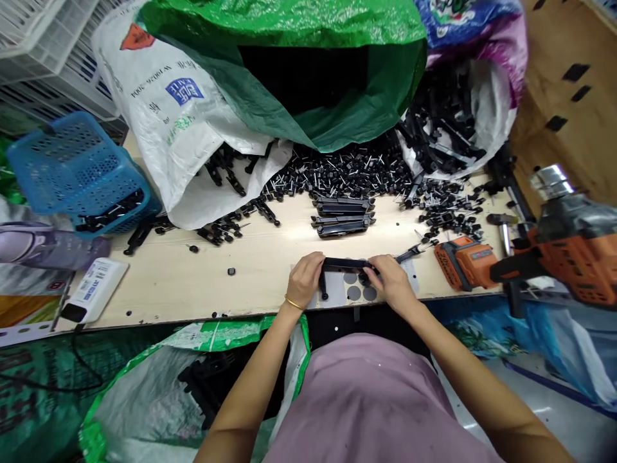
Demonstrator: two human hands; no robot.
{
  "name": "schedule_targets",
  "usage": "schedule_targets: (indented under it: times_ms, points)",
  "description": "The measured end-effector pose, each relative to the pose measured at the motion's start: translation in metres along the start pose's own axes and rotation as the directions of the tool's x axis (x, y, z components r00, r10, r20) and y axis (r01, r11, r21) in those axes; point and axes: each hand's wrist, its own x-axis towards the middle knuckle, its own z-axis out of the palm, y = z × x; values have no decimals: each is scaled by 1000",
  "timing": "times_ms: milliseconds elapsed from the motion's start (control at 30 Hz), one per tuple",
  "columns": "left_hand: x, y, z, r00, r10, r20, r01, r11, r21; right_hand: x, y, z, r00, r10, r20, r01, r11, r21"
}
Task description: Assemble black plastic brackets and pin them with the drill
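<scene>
Between my two hands lies a long black plastic bar [346, 263], level and close to the table's front edge. My left hand [304, 278] is closed on its left end, and a short black arm [323, 286] hangs down beside those fingers. My right hand [389, 280] grips the right end with thumb and fingers; part of that end is hidden. Below the bar is a pale sheet with round grey discs [353, 293]. Just beyond it, several similar black bars [342, 215] are stacked side by side. Another dark piece [409, 253] lies right of my right hand.
Small black pins [337, 170] are heaped along the back. A green sack [289, 22], a white sack [159, 122] and another sack of black parts [491, 96] stand behind. A blue basket [72, 167] and white power strip [96, 289] are left; an orange battery [465, 262], hammer [504, 231] and power tool [578, 238] right.
</scene>
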Motion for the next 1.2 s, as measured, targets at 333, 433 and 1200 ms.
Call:
schedule_targets:
  times_ms: [333, 433, 1200]
  points:
    - [-7, -8, -10, 981, -76, 181, 93, 992, -84, -17, 6, 6, 999, -24, -46, 20, 997, -71]
    - [-16, -7, -5, 972, -171, 162, 183, 981, -61, -29, 12, 10, 992, -123, 8, 123, 982, -145]
    - [-34, 17, 39, 932, -334, -145, 354, 922, 155, -27, 53, 23, 947, -209, 244, 293, 871, -394]
